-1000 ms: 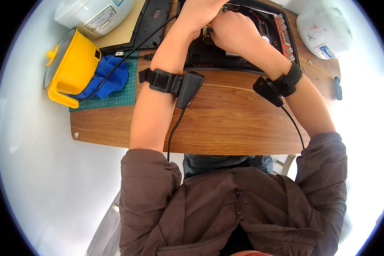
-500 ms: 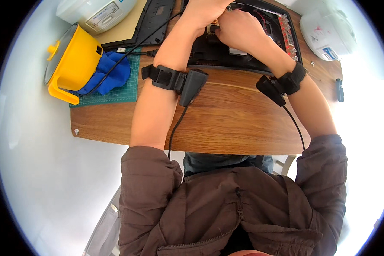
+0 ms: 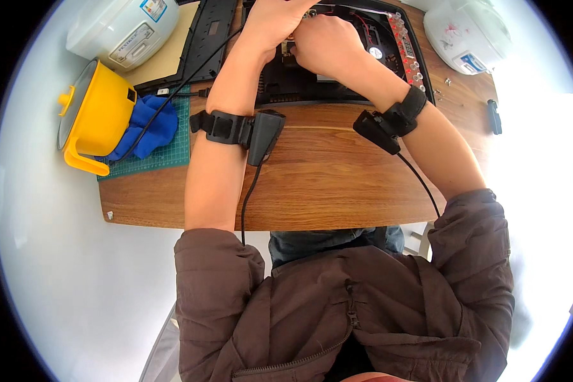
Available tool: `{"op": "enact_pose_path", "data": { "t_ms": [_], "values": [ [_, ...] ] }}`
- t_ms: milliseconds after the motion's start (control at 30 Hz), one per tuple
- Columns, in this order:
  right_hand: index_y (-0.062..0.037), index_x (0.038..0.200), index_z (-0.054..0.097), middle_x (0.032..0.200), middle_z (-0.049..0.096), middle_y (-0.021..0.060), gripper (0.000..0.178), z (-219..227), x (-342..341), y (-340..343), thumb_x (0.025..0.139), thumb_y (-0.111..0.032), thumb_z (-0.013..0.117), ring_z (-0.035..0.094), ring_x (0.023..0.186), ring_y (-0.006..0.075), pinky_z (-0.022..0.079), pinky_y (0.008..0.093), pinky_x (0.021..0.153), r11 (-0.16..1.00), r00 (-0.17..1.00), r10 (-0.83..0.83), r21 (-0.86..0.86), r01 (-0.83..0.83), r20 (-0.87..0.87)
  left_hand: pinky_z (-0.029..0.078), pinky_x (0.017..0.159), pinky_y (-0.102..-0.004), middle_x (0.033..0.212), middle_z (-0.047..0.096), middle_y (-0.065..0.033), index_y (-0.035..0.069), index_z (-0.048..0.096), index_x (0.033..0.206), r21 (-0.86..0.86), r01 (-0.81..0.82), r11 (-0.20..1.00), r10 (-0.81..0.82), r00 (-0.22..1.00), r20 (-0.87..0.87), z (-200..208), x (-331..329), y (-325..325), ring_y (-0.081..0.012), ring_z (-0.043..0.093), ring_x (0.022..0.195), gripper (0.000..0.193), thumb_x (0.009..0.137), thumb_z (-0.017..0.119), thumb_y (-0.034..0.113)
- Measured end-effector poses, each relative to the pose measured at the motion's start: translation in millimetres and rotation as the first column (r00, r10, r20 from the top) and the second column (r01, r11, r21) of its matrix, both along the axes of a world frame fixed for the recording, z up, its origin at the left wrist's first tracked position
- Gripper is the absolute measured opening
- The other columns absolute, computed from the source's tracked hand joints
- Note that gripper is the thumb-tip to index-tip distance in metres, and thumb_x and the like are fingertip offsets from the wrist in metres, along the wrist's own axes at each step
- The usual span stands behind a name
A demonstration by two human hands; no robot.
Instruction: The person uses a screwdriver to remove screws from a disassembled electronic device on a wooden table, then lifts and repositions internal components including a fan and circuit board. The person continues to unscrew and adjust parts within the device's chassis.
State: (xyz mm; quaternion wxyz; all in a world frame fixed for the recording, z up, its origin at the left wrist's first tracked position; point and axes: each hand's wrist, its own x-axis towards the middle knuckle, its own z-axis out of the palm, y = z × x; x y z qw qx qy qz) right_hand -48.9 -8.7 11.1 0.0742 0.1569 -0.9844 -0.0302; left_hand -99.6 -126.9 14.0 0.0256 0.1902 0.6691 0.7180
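Both hands reach into an opened black appliance housing (image 3: 286, 89) on the wooden table. It holds coloured wires and, along its right side, a control board (image 3: 409, 48) with red lights and clear round parts. My left hand (image 3: 270, 28) is over the housing's left part, cut off by the upper edge; its fingertips are hidden. Close beside it, my right hand (image 3: 328, 46) is curled with the knuckles up. Its fingers are closed near a small brass-coloured part (image 3: 289, 54), and what they grip is hidden.
At left, a yellow pot (image 3: 102, 108) stands by a blue cloth (image 3: 153, 124) on a green cutting mat (image 3: 172, 153). A black panel (image 3: 207, 38) and a white rice cooker (image 3: 130, 32) are behind. Another white cooker (image 3: 468, 35), small screws (image 3: 447, 82) and a dark clip-like object (image 3: 494, 117) lie right.
The whole view has shifted, so the table and its things appear further left and slightly lower. Both hands stay together over the housing, with little visible change in their pose.
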Motion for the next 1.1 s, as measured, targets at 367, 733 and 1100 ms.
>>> {"op": "enact_pose_path", "data": {
  "t_ms": [367,733,1100],
  "values": [
    [-0.0033,0.094,0.076,0.089,0.076,0.0188,0.028,0,0,6,0.083,-0.028,0.075,0.075,0.087,0.0358,0.061,0.0456,0.078,0.997,1.0,-0.025,-0.07,0.025,0.0,0.051,0.09,-0.0342,0.117,0.068,-0.0114,-0.003,0.06,0.134,-0.007,0.014,1.0,-0.013,0.998,0.054,4,4,1,-0.0193,0.064,0.104,0.068,0.092,0.078,0.049],
    [-0.0033,0.08,0.077,0.082,0.074,0.0205,0.017,0,4,8,0.074,-0.018,0.071,0.075,0.081,0.0364,0.061,0.0446,0.073,0.994,0.999,0.018,-0.107,-0.022,-0.044,0.05,0.093,-0.0352,0.121,0.068,-0.0131,-0.002,0.06,0.134,-0.025,-0.004,1.0,0.006,0.998,0.059,6,3,0,-0.0205,0.064,0.109,0.069,0.092,0.078,0.05],
    [-0.0031,0.078,0.077,0.078,0.073,0.0212,0.014,-8,5,12,0.074,-0.016,0.071,0.074,0.078,0.0369,0.061,0.0454,0.072,0.981,0.989,0.08,-0.163,-0.1,-0.125,0.051,0.09,-0.0354,0.119,0.067,-0.0122,-0.002,0.06,0.134,-0.03,0.01,1.0,-0.009,0.999,0.049,4,4,0,-0.0203,0.063,0.106,0.07,0.092,0.077,0.051]
  ]
}}
